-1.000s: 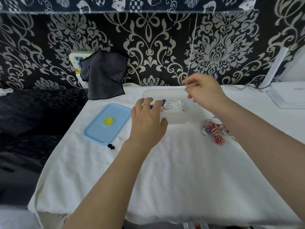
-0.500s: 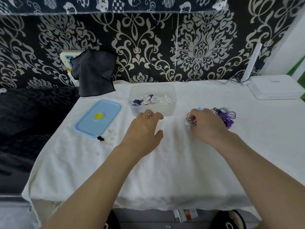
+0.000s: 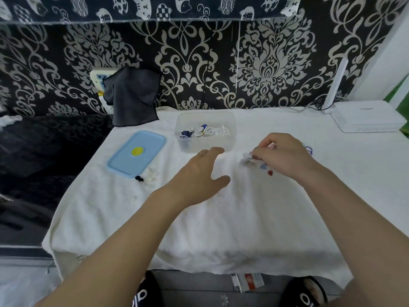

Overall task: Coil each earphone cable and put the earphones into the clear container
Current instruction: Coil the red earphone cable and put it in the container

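The red-and-white earphones (image 3: 266,159) lie bunched on the white towel (image 3: 221,218), right of the clear container (image 3: 205,149) and well apart from it. The right hand (image 3: 285,156) is on them, fingertips curled and pinching the cable — blurred, but a striped loop shows at the knuckles. A purple cable (image 3: 308,149) peeks out just behind that hand. The left hand (image 3: 199,176) hovers palm down in front of the container, fingers relaxed and spread, holding nothing. Inside the container sit coiled earphones (image 3: 204,130) — white and blue. Left of it lies a blue lid (image 3: 136,155), with small ear tips (image 3: 139,178) at its near corner.
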